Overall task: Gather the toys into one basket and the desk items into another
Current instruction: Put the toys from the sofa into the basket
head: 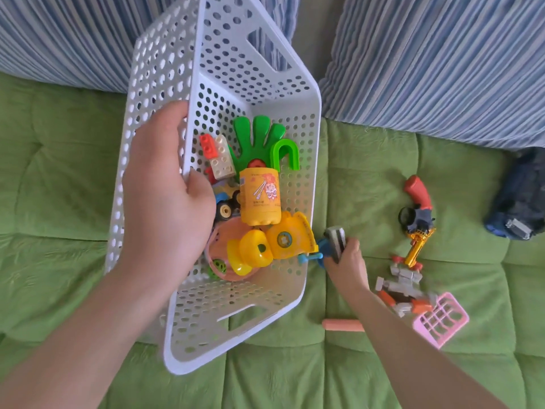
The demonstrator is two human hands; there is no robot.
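White basket (259, 93), tilted toward loose toys for easy loading; my left hand (168, 199) grips its rim. Right hand (346, 261) closes on a blue-grey toy (334, 242) beside the basket wall.

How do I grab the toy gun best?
Come from above and close your hand around the red handle of the toy gun. It lies flat on the green cushion, and the handle is thick and free, while the gold barrel touches other toys.

hands (165, 190): bare | forearms: bare, no sleeves | no rings
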